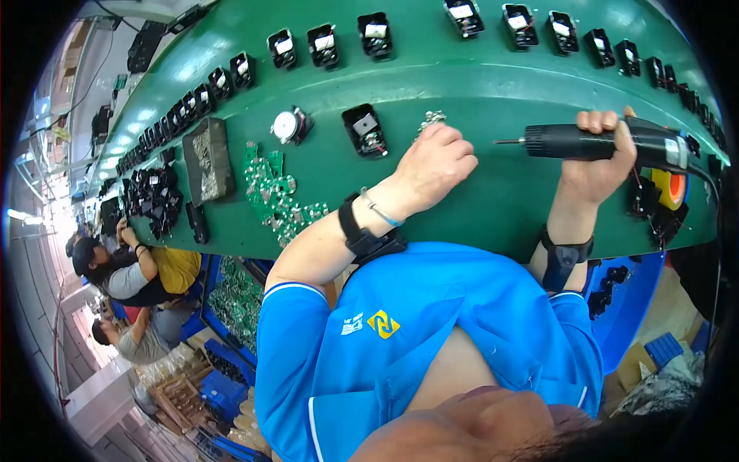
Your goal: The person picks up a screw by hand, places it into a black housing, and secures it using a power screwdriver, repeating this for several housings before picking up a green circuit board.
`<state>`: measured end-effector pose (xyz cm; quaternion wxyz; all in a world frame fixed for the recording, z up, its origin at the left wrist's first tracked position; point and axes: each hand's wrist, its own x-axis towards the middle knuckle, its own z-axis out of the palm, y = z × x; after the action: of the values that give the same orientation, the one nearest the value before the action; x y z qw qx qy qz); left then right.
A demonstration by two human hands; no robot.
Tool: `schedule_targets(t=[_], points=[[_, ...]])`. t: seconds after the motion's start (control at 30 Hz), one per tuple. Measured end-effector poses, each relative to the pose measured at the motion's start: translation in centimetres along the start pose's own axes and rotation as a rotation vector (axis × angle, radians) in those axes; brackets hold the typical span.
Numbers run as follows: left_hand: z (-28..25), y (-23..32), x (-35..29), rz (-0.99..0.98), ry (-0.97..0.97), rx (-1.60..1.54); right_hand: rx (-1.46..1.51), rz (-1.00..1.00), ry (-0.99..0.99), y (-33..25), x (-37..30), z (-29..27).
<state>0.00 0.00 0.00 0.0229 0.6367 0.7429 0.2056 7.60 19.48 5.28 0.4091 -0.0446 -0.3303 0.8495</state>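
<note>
My right hand (594,179) is wrapped round a black electric screwdriver (570,142), whose thin bit points left over the green bench. My left hand (437,165) has its fingers drawn together beside a small heap of shiny screws (433,118). Whatever its fingertips pinch, if anything, is hidden. To the left of that hand lies an open black plastic housing (364,129) with a pale metal part and wires inside. A round white-topped part with a black base (289,125) sits farther left, apart from both hands.
Green circuit boards (275,192) spread over the bench at left, near a dark block of small metal pieces (208,162) and piled black parts (152,196). More filled housings (374,35) line the far side. An orange-yellow roll (671,189) lies right. Co-workers (127,273) sit at left.
</note>
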Motion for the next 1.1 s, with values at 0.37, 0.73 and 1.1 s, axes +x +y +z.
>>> schedule_targets(t=[0.37, 0.73, 1.1], points=[[-8.4, 2.3, 4.8, -0.388, 0.167, -1.064, -0.142, 0.003, 0.118, 3.2, -1.9, 2.6], [-6.7, 2.1, 3.7, -0.396, 0.438, -1.080, 0.036, -0.123, 0.140, 0.3, -0.5, 1.5], [-2.0, 0.6, 0.9, -0.782, 0.278, -1.564, 0.236, -0.078, 0.090, 0.3, -0.9, 1.4]])
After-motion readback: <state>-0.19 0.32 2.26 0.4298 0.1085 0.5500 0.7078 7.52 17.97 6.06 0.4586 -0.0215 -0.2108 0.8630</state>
